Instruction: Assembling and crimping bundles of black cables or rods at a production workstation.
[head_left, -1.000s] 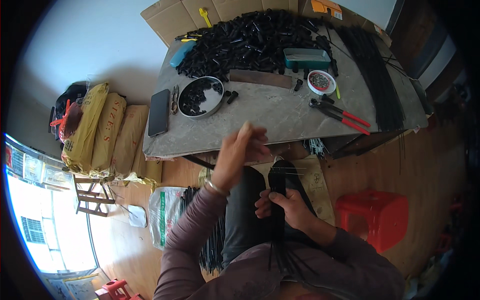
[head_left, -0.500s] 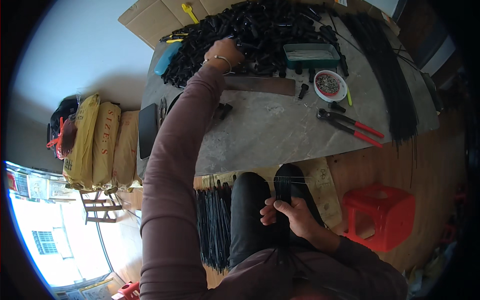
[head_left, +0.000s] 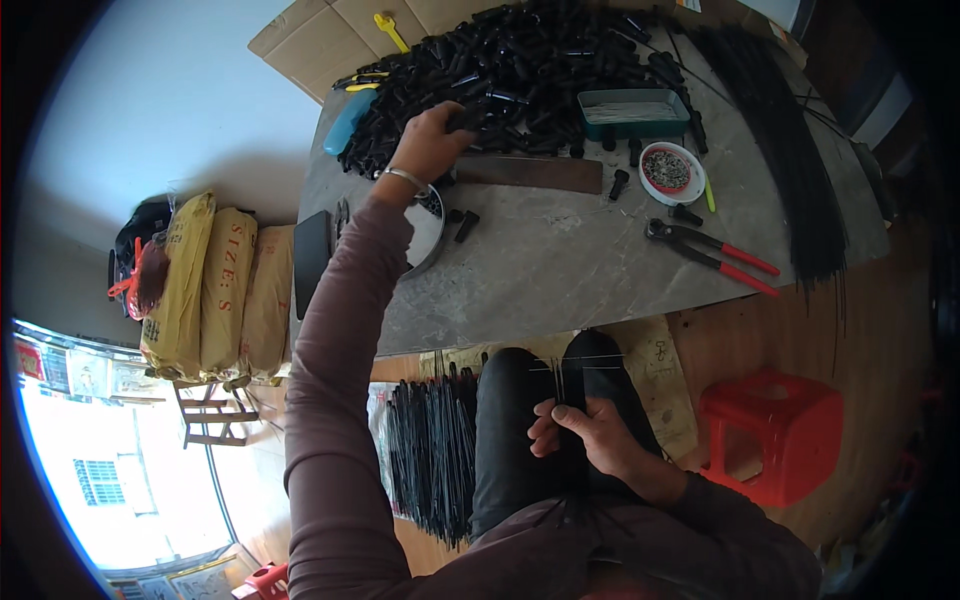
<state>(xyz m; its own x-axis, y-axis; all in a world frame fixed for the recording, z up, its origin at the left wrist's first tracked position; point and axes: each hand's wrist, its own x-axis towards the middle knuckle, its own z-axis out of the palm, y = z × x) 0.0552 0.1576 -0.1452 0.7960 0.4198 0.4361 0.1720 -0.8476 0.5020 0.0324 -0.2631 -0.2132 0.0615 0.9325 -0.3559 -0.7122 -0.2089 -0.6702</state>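
Note:
My left hand [head_left: 428, 142] is at the near left edge of a big heap of short black bolt-shaped pieces [head_left: 530, 60] on the table. Its fingers curl round one dark piece [head_left: 464, 120], mostly covered by them. Low over my lap, my right hand [head_left: 590, 430] grips a bundle of thin black rods [head_left: 559, 380], whose tips stick up past the fingers. Thin pale needles [head_left: 600, 356] lie crosswise at those tips. Under my left forearm, a round pale dish [head_left: 428, 235] with a dark rim is partly hidden.
On the grey table [head_left: 540, 270] are a flat brown bar [head_left: 530, 174], a green box of needles [head_left: 634, 126], a white bowl of small metal bits [head_left: 688, 193], red-handled pincers [head_left: 715, 256] and long black rods [head_left: 790, 150]. More rods [head_left: 432, 450] stand left of my legs; a red stool [head_left: 775, 430] stands right.
My left hand has drawn back a little from the heap, uncovering the round dish and shiny pieces. My right hand keeps its grip on the rods. The whole view has shifted slightly.

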